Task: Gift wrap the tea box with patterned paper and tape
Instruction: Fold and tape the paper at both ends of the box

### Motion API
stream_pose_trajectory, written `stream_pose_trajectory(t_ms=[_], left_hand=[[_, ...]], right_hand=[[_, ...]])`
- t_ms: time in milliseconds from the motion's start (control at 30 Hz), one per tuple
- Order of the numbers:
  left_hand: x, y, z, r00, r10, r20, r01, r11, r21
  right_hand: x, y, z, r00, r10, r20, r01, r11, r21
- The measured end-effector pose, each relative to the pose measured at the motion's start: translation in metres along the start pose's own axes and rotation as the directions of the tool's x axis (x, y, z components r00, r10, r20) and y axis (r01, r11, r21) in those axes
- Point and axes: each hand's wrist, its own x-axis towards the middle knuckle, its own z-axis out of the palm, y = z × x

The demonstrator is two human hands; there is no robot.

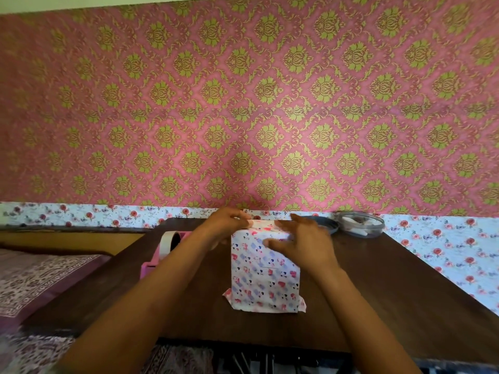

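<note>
Paper (266,282) printed with small hearts and blue patches covers the tea box (263,261), which stands in the middle of a dark wooden table (391,279). Loose folds of paper stick out at its two near bottom corners. The left hand (225,224) sits at the far top left corner, with fingers curled and pinching the paper's top edge. The right hand (305,241) lies over the top right of the box, its fingers straight and spread and pressing the paper flat. A pink tape dispenser (151,264) with a white roll stands just left of the box, partly behind the left forearm. A clear round container (360,224) and a dark lid (330,225) lie at the far right edge.
</note>
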Motion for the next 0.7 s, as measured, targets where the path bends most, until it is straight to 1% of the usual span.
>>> stream_pose_trajectory(t_ms=[100,167,267,367,400,433,467,533,600,633,700], left_hand=[[-0.003,0.001,0.003,1.000,0.009,-0.018,-0.009,0.999,-0.037],[-0.005,0.002,0.005,1.000,0.019,-0.016,-0.020,0.998,-0.054],[-0.008,-0.005,-0.001,0.998,0.006,-0.066,-0.011,0.997,-0.083],[-0.011,-0.022,-0.028,0.984,-0.055,-0.168,0.033,0.991,-0.133],[-0.012,-0.030,-0.043,0.974,-0.089,-0.207,0.063,0.990,-0.126],[-0.013,-0.040,-0.057,0.960,-0.131,-0.249,0.113,0.990,-0.085],[-0.015,-0.050,-0.072,0.938,-0.189,-0.291,0.192,0.981,-0.018],[-0.023,-0.070,-0.096,0.886,-0.276,-0.373,0.348,0.927,0.139],[-0.033,-0.085,-0.109,0.857,-0.348,-0.381,0.457,0.854,0.249],[-0.037,-0.090,-0.110,0.845,-0.381,-0.376,0.490,0.833,0.256],[-0.043,-0.099,-0.108,0.831,-0.449,-0.329,0.518,0.841,0.159]], right_hand=[[-0.004,0.008,0.000,1.000,0.026,0.003,-0.026,0.982,0.188],[-0.009,0.009,0.006,0.998,0.047,-0.043,-0.034,0.966,0.257],[-0.013,0.010,0.013,0.996,0.051,-0.079,-0.027,0.961,0.274],[-0.011,0.013,0.014,0.995,0.054,-0.084,-0.028,0.961,0.277],[-0.010,0.015,0.016,0.994,0.046,-0.103,-0.016,0.961,0.277],[-0.009,0.015,0.018,0.991,0.037,-0.125,-0.002,0.962,0.272],[-0.009,0.017,0.020,0.989,0.027,-0.144,0.013,0.963,0.268],[-0.011,0.017,0.024,0.982,0.003,-0.187,0.046,0.964,0.261],[-0.012,0.017,0.027,0.975,0.001,-0.222,0.061,0.960,0.275],[-0.012,0.017,0.028,0.972,0.012,-0.234,0.057,0.956,0.288],[-0.012,0.016,0.031,0.969,0.023,-0.247,0.053,0.954,0.296]])
